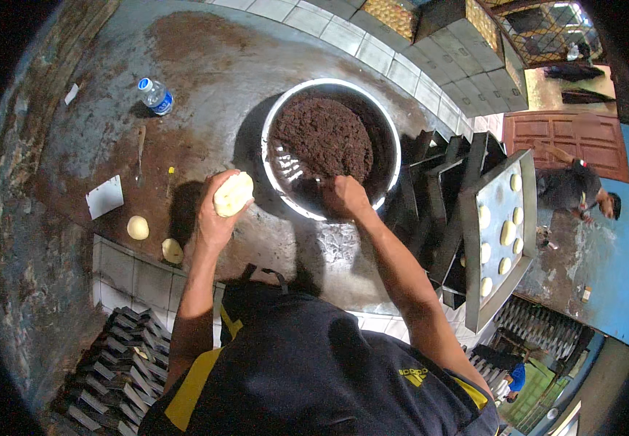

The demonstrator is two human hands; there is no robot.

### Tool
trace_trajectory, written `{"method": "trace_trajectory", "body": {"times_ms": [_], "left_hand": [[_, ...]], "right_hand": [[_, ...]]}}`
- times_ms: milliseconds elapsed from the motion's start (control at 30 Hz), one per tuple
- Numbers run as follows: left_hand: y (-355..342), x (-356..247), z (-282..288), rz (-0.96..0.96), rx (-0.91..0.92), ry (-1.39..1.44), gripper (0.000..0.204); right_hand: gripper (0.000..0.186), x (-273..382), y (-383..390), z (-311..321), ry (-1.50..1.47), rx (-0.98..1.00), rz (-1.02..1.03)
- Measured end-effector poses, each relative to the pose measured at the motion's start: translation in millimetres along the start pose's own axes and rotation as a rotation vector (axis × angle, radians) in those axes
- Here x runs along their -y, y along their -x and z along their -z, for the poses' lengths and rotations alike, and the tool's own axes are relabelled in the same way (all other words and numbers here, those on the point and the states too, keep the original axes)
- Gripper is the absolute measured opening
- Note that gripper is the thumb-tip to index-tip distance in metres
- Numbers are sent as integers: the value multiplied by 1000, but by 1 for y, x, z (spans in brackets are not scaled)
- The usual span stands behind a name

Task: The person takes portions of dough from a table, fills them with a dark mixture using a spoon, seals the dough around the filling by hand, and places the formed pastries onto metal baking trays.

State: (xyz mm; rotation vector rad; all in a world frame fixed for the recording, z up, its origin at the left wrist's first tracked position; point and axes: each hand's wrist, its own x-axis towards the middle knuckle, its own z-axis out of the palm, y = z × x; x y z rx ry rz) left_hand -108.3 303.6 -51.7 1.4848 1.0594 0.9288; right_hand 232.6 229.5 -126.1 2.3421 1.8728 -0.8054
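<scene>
A pale, flattened piece of dough [234, 195] rests in my left hand [214, 218], with the fingers curled round its edge. My right hand [345, 196] reaches into the near side of a large round metal basin [265, 142]. Its fingers are closed at the edge of the dark brown crumbly filling [325, 134], and what they grip is hidden. Two dough balls lie on the table left of my left forearm: one pale ball [138, 227] and another [172, 251] at the table's near edge.
Stacked metal trays [460, 218] stand right of the basin, the top one [500, 225] bearing several dough pieces. A water bottle [156, 97], a white card [105, 197] and a thin utensil [140, 151] lie left. Metal boxes [452, 58] line the back. Another person [572, 185] is at far right.
</scene>
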Motion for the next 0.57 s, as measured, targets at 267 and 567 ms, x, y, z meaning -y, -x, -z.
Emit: {"method": "trace_trajectory", "body": {"times_ms": [267, 567], "left_hand": [[-18, 17, -62, 69, -19, 41, 69], [3, 6, -136, -319, 136, -229, 67]], "right_hand": [[17, 98, 78, 115, -399, -244, 167], [42, 97, 189, 38, -46, -452, 189]]}}
